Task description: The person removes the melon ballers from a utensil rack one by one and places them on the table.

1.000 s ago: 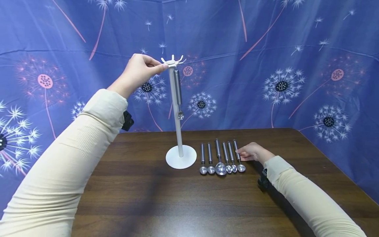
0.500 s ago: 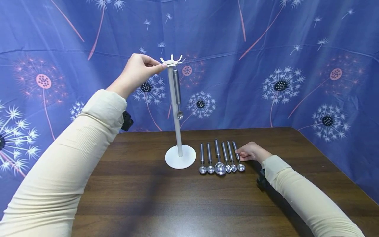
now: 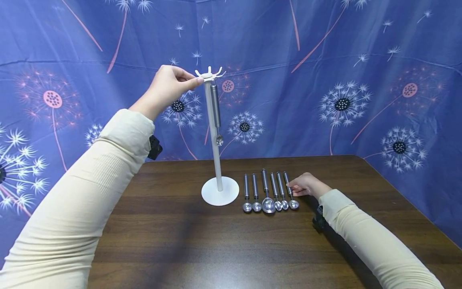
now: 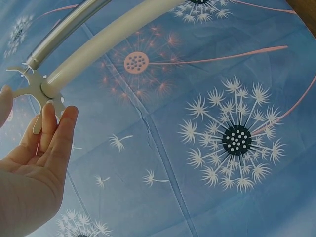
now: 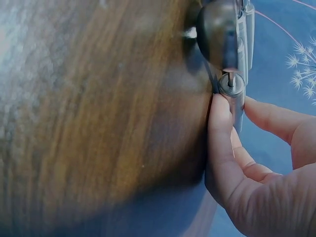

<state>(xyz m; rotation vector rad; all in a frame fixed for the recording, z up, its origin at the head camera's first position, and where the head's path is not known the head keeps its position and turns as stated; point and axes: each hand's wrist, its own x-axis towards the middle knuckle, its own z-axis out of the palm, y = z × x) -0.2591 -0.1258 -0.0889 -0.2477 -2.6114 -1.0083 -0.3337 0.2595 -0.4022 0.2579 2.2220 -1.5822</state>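
A white stand [image 3: 214, 132] with curved hooks round its top rises from a round base. My left hand [image 3: 169, 86] pinches the hooked top [image 4: 33, 90] between thumb and fingers. From one hook hangs a metal spoon [image 3: 215, 106] with a tubular handle and a small bowl. Several similar spoons lie in a row right of the base, handles pointing away. My right hand [image 3: 306, 185] grips the handle of the rightmost round-bowled spoon [image 3: 294, 204]. Thumb and fingers lie on either side of its handle [image 5: 237, 106] in the right wrist view, close to the tabletop.
The row on the brown wooden table [image 3: 223, 245] includes a larger-bowled spoon [image 3: 268, 205] in the middle and a smaller spoon [image 3: 247, 207] at the left end. A blue dandelion-print cloth [image 3: 281, 100] hangs behind the table.
The head view has shifted very slightly. Both hands keep their places, the left at the stand's top and the right at the rightmost spoon.
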